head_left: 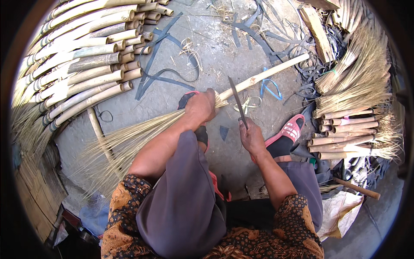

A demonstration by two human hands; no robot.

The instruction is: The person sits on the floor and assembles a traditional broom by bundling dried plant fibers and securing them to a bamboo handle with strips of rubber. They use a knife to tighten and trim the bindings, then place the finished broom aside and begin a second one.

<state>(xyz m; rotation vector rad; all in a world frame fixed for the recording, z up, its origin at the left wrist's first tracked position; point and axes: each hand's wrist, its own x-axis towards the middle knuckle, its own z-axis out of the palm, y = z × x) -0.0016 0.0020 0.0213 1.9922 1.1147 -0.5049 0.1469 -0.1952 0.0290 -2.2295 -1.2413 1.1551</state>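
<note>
At mid-frame, left fingers [210,97] clamp straw [148,130], probably light, springy, best gripped where gathered; right fingers [244,128] clench a knife [236,97].

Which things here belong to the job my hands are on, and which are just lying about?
In the job:
- knife, right hand
- straw bundle, left hand
- pale pole extending beyond it

Apparently lying about:
- flat dark strips
- white sack
- wooden rod, lower right

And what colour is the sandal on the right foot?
The sandal is pinkish-red, with white marks on its strap; the head view shows it best.
</note>
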